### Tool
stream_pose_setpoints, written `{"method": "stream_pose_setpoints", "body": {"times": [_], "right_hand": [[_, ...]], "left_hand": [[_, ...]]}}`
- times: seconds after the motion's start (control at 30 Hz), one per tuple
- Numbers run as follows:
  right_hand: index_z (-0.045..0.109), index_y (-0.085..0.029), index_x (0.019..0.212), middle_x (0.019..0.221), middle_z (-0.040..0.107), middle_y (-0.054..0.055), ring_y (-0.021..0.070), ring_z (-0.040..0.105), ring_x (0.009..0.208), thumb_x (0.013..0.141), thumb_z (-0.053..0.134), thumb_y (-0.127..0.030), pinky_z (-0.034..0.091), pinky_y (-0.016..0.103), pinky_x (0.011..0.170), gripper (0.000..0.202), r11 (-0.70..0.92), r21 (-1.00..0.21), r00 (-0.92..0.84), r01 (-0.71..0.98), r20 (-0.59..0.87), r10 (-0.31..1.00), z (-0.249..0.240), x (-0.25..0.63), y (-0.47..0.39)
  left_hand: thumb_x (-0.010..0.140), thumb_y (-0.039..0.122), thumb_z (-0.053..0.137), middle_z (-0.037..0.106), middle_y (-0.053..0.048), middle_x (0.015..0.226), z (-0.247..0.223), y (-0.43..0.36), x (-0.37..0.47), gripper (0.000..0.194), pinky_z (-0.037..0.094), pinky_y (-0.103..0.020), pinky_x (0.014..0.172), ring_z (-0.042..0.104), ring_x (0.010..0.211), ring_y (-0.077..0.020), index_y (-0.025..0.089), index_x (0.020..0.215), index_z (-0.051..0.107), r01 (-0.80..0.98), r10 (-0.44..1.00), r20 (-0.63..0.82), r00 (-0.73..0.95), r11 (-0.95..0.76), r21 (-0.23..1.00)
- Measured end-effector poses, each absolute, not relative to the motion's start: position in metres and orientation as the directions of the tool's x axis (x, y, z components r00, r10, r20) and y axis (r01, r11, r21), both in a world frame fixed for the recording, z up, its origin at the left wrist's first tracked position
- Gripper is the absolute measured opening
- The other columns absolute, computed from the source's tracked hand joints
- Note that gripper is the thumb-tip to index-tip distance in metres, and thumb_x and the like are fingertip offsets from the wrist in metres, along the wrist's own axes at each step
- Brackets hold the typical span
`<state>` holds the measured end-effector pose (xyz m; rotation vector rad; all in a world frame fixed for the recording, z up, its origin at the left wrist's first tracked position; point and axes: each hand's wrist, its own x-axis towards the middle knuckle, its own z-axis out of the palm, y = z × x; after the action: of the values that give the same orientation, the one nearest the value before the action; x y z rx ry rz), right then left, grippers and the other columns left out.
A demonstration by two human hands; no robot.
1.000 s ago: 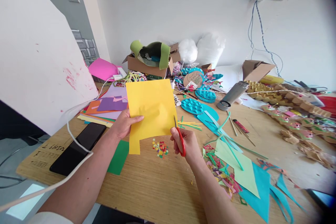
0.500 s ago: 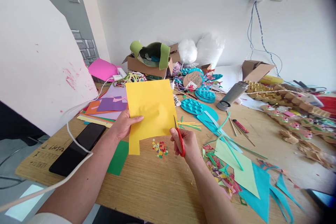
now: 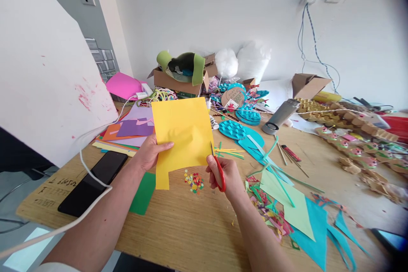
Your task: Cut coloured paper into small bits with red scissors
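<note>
A yellow paper sheet (image 3: pixel 183 131), with a narrow strip hanging from its lower left, is raised above the wooden table. My left hand (image 3: pixel 153 152) pinches its left edge, thumb in front and the other fingers behind. At the sheet's lower right, my right hand (image 3: pixel 223 174) grips red-handled scissors (image 3: pixel 219 175); their blade lies by the paper's right edge. Small colourful paper dots (image 3: pixel 194 181) lie on the table below the sheet. A green paper piece (image 3: pixel 143 193) is partly under my left wrist.
A black phone (image 3: pixel 93 182) and a white cable (image 3: pixel 86 161) are at left. Coloured scraps (image 3: pixel 270 212), pale green paper (image 3: pixel 291 199) and blue paper (image 3: pixel 314 238) spread at right. A grey bottle (image 3: pixel 281 115) lies tilted behind them. Cardboard boxes (image 3: pixel 175 83) stand at the wall.
The view has shifted very slightly. Both hands keep their hold on the paper and the scissors, with hardly any movement.
</note>
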<state>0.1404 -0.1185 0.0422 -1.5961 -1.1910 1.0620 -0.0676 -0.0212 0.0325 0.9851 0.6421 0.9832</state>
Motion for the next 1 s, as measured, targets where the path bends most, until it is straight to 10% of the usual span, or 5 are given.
{"method": "stream_pose_setpoints", "body": {"times": [1.0], "right_hand": [[0.049, -0.017, 0.057, 0.043, 0.055, 0.002, 0.0114, 0.051, 0.034, 0.073, 0.057, -0.068, 0.029, 0.017, 0.03, 0.054, -0.142, -0.956, 0.153, 0.257, -0.104, 0.983, 0.0396, 0.1431, -0.117]], "left_hand": [[0.063, 0.015, 0.076, 0.07, -0.012, 0.104, 0.0302, -0.021, -0.0681, 0.052, 0.051, -0.048, 0.085, 0.066, 0.094, -0.0327, 0.016, 0.113, 0.064, -0.375, 0.869, -0.043, 0.493, 0.256, 0.891]]}}
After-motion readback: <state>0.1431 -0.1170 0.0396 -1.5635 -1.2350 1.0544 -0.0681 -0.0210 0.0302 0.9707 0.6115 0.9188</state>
